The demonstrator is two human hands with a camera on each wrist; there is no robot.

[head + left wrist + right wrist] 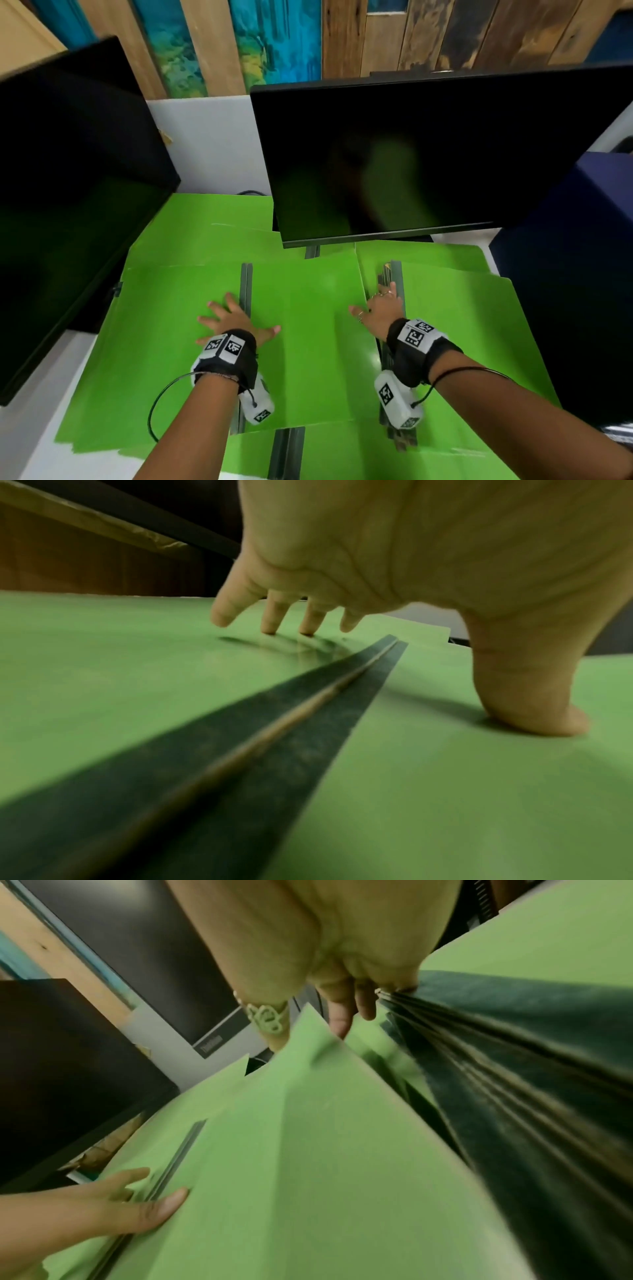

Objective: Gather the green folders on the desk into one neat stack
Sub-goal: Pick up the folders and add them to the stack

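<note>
Several open green folders (308, 325) with dark spines lie overlapping across the desk. My left hand (239, 318) rests flat, fingers spread, on the left folder (137, 683); its fingers touch left of the dark spine (274, 723) and the thumb presses to the right of it. My right hand (373, 305) holds the right edge of that folder's cover (308, 1150), thumb on top and fingers behind the edge. It sits beside a pile of dark spines (514, 1069) of the right-hand folders (462, 325). The left hand (113, 1204) also shows low in the right wrist view.
Two dark monitors stand over the desk: one at the left (68, 205), one at the back right (411, 154) whose stand (311, 251) rises among the folders. A dark blue block (582, 274) borders the right side. The white desk (34, 428) shows at the front left.
</note>
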